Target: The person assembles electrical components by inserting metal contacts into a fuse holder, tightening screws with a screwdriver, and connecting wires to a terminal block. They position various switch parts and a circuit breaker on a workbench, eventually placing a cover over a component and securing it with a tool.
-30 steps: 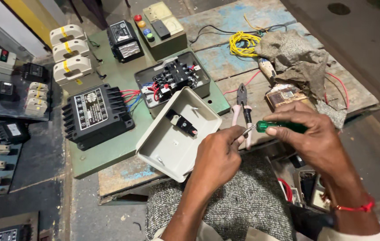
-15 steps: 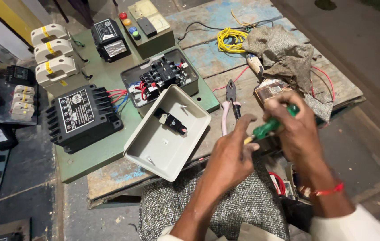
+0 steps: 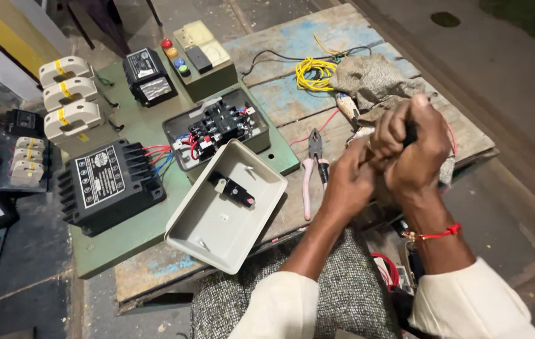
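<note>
A thin dark tool is gripped tight in the closed right hand, only its top showing. The left hand is curled closed against it. Pink pliers lie just left.

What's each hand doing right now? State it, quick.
Left hand: curled shut against the right; what it holds cannot be told.
Right hand: shut on a dark tool handle.

Both hands meet raised at chest height: right hand fisted, left hand curled against it.
</note>
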